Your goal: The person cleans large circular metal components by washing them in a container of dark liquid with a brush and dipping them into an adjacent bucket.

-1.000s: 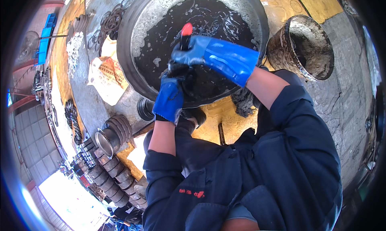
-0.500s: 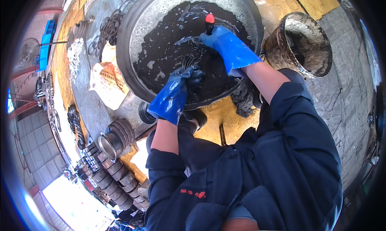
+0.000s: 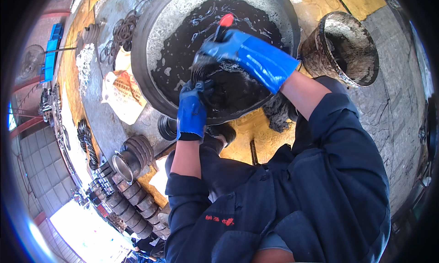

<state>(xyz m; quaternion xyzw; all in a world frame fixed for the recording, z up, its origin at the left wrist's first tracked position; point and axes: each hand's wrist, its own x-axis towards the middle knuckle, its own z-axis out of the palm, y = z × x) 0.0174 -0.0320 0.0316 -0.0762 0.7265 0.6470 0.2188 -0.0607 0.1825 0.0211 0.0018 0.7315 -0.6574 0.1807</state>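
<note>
Here we are over the big dark tub (image 3: 140, 57), and both hands are busy inside its rim! The left hand (image 3: 191, 92), in a blue glove, is on the near left side, its fingers closed around a stack of dark rings (image 3: 197, 74) held up above the black liquid (image 3: 183, 45). The right hand (image 3: 225, 47), gloved in blue too, comes across from the right, clenched on a tool with a red-tipped handle (image 3: 226, 20), the red end pointing away to the far side. Its working end, down by the rings, is blurred, so whether it touches them I cannot tell.

Pale foam (image 3: 161, 22) hugs the tub's far and left edges. Out to the right, a stained bucket (image 3: 313, 50) leans over, its mouth turned rightward. On the left, a crumpled pale bag (image 3: 120, 96) lies just beside the tub, with a heap of loose rings (image 3: 122, 32) farther off. Nearer on that side, a ribbed metal cylinder (image 3: 142, 148) sits by rows of rusty round blocks (image 3: 130, 194).
</note>
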